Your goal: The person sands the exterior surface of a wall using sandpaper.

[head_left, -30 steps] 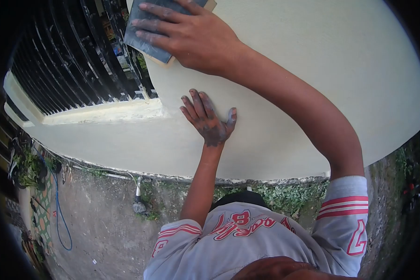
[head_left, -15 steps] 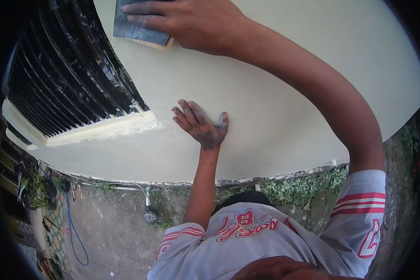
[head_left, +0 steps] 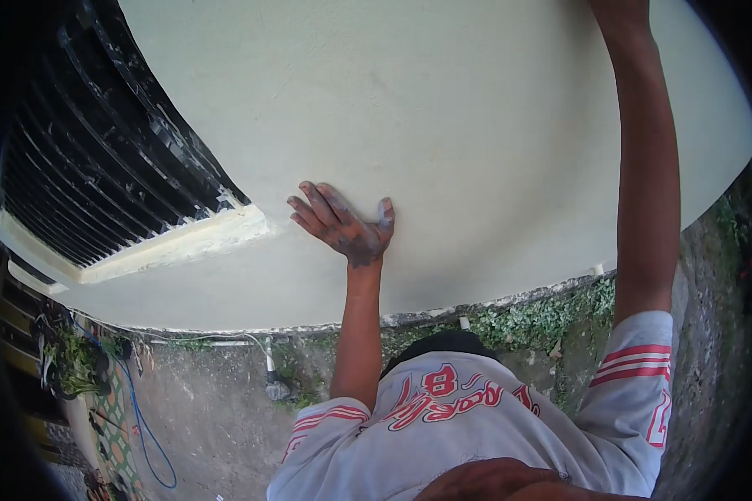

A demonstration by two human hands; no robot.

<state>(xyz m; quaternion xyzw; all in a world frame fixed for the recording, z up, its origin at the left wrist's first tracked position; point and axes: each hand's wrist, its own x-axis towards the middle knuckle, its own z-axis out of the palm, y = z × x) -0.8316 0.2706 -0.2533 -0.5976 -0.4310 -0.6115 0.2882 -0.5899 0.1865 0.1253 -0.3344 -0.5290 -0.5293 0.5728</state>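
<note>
My left hand (head_left: 347, 224) lies flat against the pale wall (head_left: 459, 167) with its fingers spread. Dark grey smears cover its back and fingertips, and it holds nothing. My right arm reaches straight up along the wall at the right. Of my right hand (head_left: 620, 7) only the wrist end shows at the top edge; its fingers and anything in them are cut off by the frame.
A window opening with dark bars (head_left: 100, 142) and a pale sill (head_left: 175, 246) is at the left. Below the wall are low plants (head_left: 551, 321), a white pipe (head_left: 269, 355), concrete ground (head_left: 209, 417), a blue hose (head_left: 142, 426) and potted plants (head_left: 75, 363).
My right hand has swung from the upper left to the top right, out of view with the dark sheet it was pressing on the wall. My left hand has stayed on the wall.
</note>
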